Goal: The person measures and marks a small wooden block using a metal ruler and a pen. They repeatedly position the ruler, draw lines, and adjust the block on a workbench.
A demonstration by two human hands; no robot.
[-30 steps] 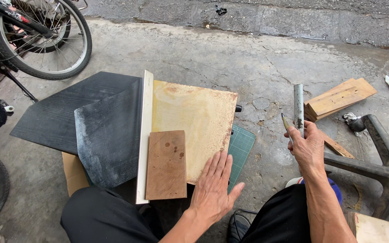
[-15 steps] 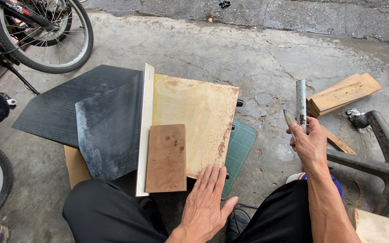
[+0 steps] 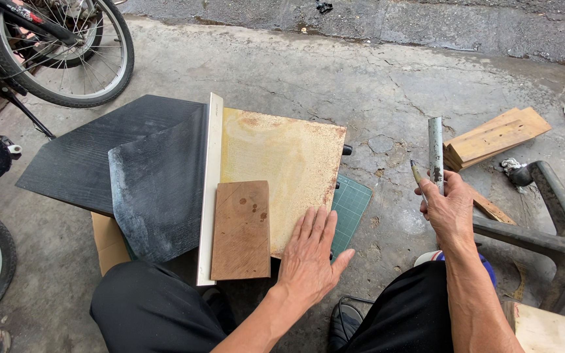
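My left hand (image 3: 310, 256) lies flat with fingers spread on the near right corner of a yellowish, rust-stained square panel (image 3: 282, 163). A small brown wooden block (image 3: 242, 230) rests on the panel just left of that hand, against a pale straight strip (image 3: 210, 189). My right hand (image 3: 446, 209) is raised to the right, shut on a grey metal bar (image 3: 435, 149) held upright, with a pencil (image 3: 416, 173) pinched beside it.
Dark sheets (image 3: 132, 170) lie left of the strip, a green cutting mat (image 3: 351, 206) under the panel. Wood offcuts (image 3: 495, 136) and a dark metal frame (image 3: 550, 216) sit right. Bicycle wheels (image 3: 67, 52) stand at the left. My knees are in black trousers below.
The view has shifted slightly. My left hand has slid a little nearer along the panel's corner. My right hand holds the bar and pencil much as before.
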